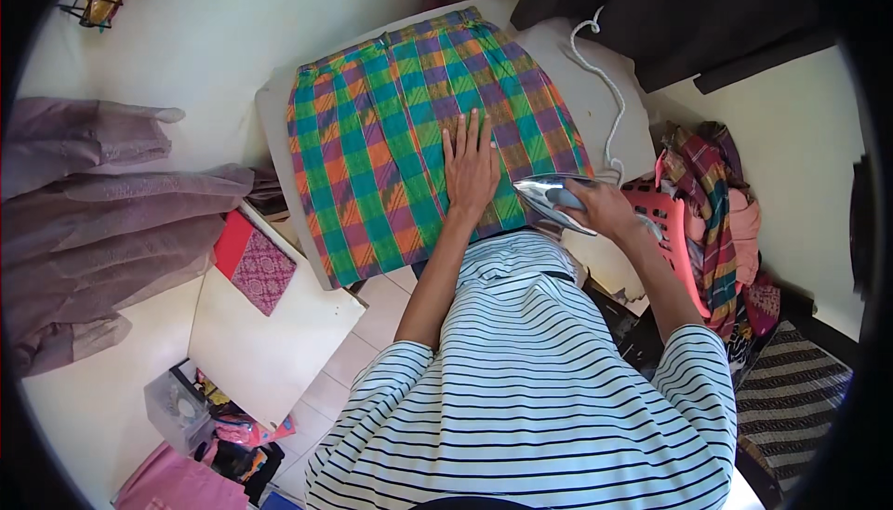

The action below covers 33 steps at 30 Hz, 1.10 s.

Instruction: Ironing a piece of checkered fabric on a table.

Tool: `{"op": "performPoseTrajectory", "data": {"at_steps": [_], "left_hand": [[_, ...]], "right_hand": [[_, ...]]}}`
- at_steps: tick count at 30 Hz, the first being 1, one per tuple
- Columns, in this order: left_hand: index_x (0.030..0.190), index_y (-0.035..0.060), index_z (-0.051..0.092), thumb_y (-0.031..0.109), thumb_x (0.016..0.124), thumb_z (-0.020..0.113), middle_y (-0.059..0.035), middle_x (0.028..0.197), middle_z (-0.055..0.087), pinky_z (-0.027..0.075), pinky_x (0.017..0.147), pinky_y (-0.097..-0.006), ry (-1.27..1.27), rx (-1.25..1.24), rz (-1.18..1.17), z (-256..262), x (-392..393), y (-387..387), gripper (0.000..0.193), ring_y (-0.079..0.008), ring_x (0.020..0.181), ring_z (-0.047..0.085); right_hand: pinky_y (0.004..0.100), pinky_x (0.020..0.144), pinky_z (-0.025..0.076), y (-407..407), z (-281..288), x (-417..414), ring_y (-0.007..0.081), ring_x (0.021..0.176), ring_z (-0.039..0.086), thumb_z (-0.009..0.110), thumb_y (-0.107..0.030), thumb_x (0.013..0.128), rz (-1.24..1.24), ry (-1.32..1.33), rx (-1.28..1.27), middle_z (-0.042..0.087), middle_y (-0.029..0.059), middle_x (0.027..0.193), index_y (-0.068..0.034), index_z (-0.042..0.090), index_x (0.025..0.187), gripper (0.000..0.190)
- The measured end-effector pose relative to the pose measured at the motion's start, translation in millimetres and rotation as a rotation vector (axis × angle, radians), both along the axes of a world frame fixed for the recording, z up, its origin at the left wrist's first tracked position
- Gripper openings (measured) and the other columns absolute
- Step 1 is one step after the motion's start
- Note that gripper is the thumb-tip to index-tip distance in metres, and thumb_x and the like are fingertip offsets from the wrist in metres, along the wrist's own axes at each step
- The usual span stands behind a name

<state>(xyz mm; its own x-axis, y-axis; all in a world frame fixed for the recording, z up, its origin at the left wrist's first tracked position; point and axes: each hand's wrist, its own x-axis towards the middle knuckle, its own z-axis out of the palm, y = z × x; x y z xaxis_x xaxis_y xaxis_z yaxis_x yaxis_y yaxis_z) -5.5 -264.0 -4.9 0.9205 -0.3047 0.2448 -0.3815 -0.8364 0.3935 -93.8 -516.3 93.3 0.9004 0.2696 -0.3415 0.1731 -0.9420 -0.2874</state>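
A pleated plaid skirt (391, 154) in green, orange and purple lies spread over a grey padded ironing surface (621, 98). Its waistband points away from me. My left hand (472, 168) rests flat on the middle of the cloth, fingers apart and pointing away. Gripped by its handle in my right hand (600, 208) is a silver clothes iron (548, 196), at the skirt's lower right edge. The iron's tip points left, toward my left hand. Whether its soleplate touches the cloth cannot be told. A white cord (614, 91) runs up across the padding on the right.
A pink plastic basket (659, 238) heaped with clothes stands close to my right arm. Dark garments (670, 14) hang at the upper right. On the left are sheer curtains (118, 217) and a white tabletop (272, 342) bearing a red and purple folded cloth (258, 266).
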Motion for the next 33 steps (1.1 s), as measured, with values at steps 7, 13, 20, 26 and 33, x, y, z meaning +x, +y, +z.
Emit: {"op": "performPoseTrajectory", "data": {"at_steps": [7,13,20,26,33], "left_hand": [[0.154,-0.0011,0.042,0.026,0.109,0.042,-0.0176,0.161,0.044,0.017,0.129,-0.0538,0.078,-0.242,0.062,-1.2,0.7,3.5,0.053,-0.0333,0.153,0.035],[0.153,-0.0003,0.045,0.029,0.109,0.044,-0.018,0.162,0.042,0.018,0.128,-0.0535,0.021,-0.105,0.065,-0.1,-1.1,1.2,0.053,-0.0332,0.154,0.034],[0.155,0.0111,0.048,0.032,0.107,0.049,-0.0143,0.164,0.04,0.02,0.126,-0.0554,-0.016,-0.07,0.095,2.3,4.2,7.7,0.053,-0.0337,0.153,0.036],[0.155,0.0152,0.05,0.031,0.106,0.05,-0.0136,0.164,0.04,0.022,0.126,-0.054,-0.024,-0.098,0.219,-1.4,25.7,28.4,0.052,-0.0337,0.152,0.036],[0.152,0.0061,0.05,0.02,0.103,0.047,-0.0141,0.165,0.04,0.022,0.127,-0.0503,0.027,-0.114,0.36,-3.9,61.7,46.3,0.051,-0.0318,0.154,0.033]], "right_hand": [[0.0556,0.079,0.058,43.4,-5.0,99.9,0.0475,0.088,0.071,0.069,-0.05,0.095,-0.112,-0.138,0.065,0.073,0.0224,0.089,-0.016,0.06,0.133,0.052],[0.056,0.082,0.058,46.5,-17.9,213.7,0.0502,0.094,0.07,0.066,-0.054,0.096,-0.174,-0.315,-0.007,0.072,0.0284,0.1,-0.018,0.057,0.14,0.058],[0.0563,0.089,0.055,46.2,-27.1,253.1,0.0501,0.1,0.069,0.063,-0.054,0.098,-0.281,-0.403,0.016,0.072,0.0288,0.105,-0.014,0.061,0.128,0.051],[0.0559,0.083,0.057,42.9,-13.4,170.2,0.0476,0.091,0.071,0.065,-0.052,0.097,0.131,-0.106,0.183,0.074,0.0251,0.095,-0.016,0.061,0.137,0.054],[0.0562,0.079,0.058,79.7,-4.3,175.5,0.0487,0.087,0.071,0.067,-0.054,0.096,0.02,-0.164,0.085,0.074,0.0259,0.089,-0.015,0.063,0.129,0.051]]}}
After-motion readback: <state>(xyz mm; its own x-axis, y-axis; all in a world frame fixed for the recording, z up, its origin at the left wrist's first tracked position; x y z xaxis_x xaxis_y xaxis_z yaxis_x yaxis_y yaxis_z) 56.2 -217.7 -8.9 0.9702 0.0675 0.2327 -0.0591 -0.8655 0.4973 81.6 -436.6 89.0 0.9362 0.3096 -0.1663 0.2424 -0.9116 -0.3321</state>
